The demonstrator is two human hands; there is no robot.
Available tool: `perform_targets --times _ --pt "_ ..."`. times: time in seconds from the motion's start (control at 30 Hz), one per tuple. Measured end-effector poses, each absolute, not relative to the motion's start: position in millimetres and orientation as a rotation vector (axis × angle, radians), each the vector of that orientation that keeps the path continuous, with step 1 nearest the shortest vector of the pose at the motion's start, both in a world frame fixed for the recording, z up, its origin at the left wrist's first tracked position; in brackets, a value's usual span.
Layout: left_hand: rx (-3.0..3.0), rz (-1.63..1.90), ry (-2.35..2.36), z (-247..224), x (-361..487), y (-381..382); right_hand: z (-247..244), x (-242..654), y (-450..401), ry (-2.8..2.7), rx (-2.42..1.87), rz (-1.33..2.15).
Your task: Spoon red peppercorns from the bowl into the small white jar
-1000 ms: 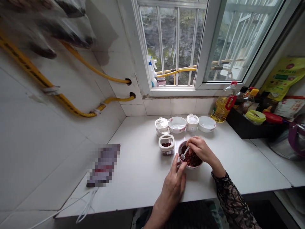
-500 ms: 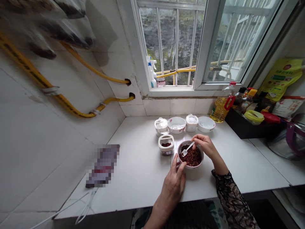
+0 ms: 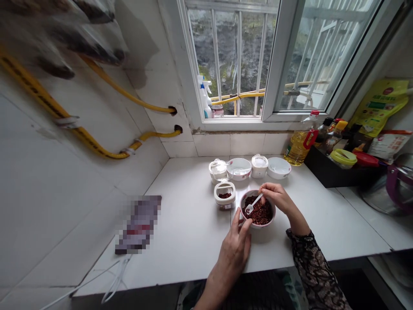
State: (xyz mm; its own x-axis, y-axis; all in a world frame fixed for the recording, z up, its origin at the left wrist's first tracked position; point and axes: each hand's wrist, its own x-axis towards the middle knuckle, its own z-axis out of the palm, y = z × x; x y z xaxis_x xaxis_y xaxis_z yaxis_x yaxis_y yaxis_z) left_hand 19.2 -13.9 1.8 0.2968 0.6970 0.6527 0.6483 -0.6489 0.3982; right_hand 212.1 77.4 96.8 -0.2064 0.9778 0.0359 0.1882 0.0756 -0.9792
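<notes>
Between my hands on the white counter stands a bowl (image 3: 273,213) filled with small dark red-brown grains that look like Sichuan peppercorns (image 3: 262,212). The fingers of my left hand (image 3: 237,243) are closed on the bowl's left side. My right hand (image 3: 278,197) pinches the handle of a small white spoon (image 3: 253,205), tilted, with its scoop low over the grains at the left of the bowl. Just left of the bowl is a cream-rimmed clear jar (image 3: 225,196) with similar dark grains inside.
Behind the bowl are a white-filled jar (image 3: 218,171), a white bowl (image 3: 239,175), another jar (image 3: 259,166) and a second white bowl (image 3: 279,168). An oil bottle (image 3: 298,145) and a black box (image 3: 335,172) of condiments stand right. A blurred-out dark object (image 3: 138,226) lies left.
My right hand and the spoon have shifted very slightly left; the spoon's scoop stays over the grains. My left hand keeps its hold on the bowl.
</notes>
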Motion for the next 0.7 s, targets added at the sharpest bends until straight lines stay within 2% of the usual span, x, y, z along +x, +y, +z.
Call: perform_targets --times 0.43,0.7 --pt "2.450 1.283 1.291 0.3 20.1 -14.2 95.2 213.5 83.8 -1.386 -1.201 1.187" --pt "2.465 1.318 1.292 -1.3 20.5 -12.6 100.4 169.5 77.5 -1.483 -1.054 0.698"
